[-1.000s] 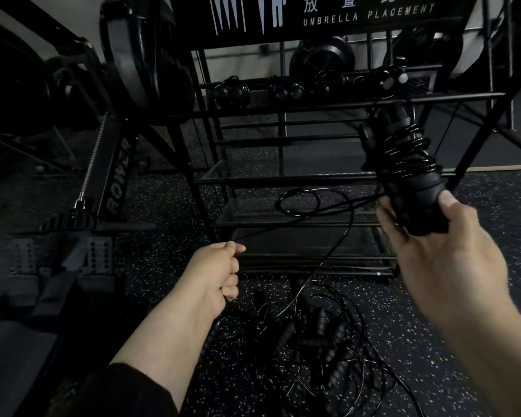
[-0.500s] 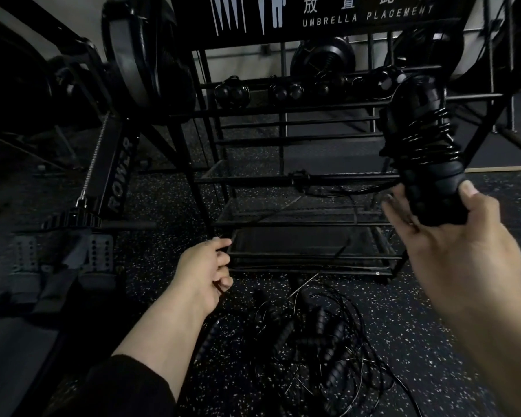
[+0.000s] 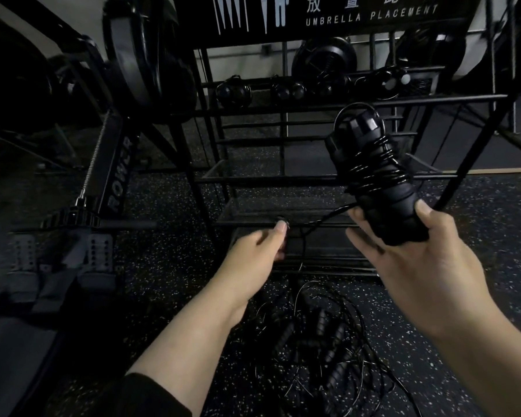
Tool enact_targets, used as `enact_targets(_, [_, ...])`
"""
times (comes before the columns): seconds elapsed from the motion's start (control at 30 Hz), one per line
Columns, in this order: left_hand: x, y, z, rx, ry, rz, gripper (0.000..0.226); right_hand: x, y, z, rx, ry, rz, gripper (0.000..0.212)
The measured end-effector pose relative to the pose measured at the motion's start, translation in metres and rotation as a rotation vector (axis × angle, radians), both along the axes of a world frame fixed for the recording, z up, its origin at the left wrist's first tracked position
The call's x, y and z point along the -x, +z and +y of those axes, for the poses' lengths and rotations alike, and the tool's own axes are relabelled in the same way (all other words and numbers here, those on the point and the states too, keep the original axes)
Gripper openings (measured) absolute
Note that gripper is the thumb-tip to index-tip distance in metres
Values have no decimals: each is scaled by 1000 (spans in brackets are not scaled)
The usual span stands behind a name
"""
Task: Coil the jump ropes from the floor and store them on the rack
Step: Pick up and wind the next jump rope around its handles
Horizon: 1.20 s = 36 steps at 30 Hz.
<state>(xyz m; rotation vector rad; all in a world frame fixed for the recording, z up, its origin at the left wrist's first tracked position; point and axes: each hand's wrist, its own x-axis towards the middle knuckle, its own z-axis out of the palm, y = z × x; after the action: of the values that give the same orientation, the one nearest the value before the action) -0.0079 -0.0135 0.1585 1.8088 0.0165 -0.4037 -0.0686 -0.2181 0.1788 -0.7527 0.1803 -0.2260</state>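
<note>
Jump rope bundle: two blk handles side by side w/ cord wound around, held up tilted in front of rack, top end leaning away toward rack's mid bars. Gripped at lower end by right hand, thumb on right side of handles, fingers curled round the left. Loose cord tail running from bundle down-left to left hand. Left fingers closed w/ thumb on top, pinching cord end near rack's lower shelf; exact contact dim, hard to see. Pile of other jump ropes on speckled floor just below both hands, handles and cords tangled, in front of rack base. More coiled ropes resting on rack's upper shelf in a row. Sign reading "UMBRELLA PLACEMENT" across rack top. Rower at left, beside rack, w/ chain and footplates visible.
</note>
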Motion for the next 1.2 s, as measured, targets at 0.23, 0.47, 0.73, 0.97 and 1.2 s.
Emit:
enact_targets(0.23, [-1, -9, -6, 173, 130, 61, 28, 1, -6, 7, 85, 57, -20, 48])
enact_targets(0.47, [-2, -11, -3, 85, 88, 41, 36, 1, -8, 6, 100, 113, -51, 51])
enact_targets(0.73, [-2, -8, -6, -60, 172, -200, 28, 2, -6, 3, 113, 99, -44, 49])
enact_targets(0.97, [-1, -4, -11, 65, 121, -222, 35, 0, -6, 1, 76, 41, -5, 44])
enact_targets(1.2, [2, -3, -12, -40, 139, -336, 9, -1, -4, 0, 40, -22, 24, 39])
